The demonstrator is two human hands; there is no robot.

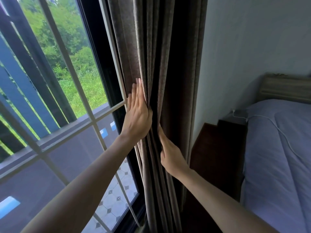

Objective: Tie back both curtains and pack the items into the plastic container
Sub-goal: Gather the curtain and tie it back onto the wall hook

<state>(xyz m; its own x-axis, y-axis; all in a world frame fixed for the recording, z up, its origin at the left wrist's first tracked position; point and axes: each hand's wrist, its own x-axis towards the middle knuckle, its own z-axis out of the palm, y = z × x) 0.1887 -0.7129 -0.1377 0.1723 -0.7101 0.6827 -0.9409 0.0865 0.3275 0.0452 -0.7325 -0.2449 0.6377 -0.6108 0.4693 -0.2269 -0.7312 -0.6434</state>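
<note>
One window fills the left, crossed by white bars, and one bed lies at the right. Between them hangs one brown curtain, gathered into vertical folds, its long axis running top to bottom beside the window frame. Two hands meet it: the left hand lies flat, fingers together and pointing up, pressed on the window-side folds; the right hand, lower, has fingers tucked into a fold, thumb apart, gripping nothing firmly.

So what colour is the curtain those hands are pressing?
The curtain is dark greyish-brown, plain; the head view shows it.
</note>
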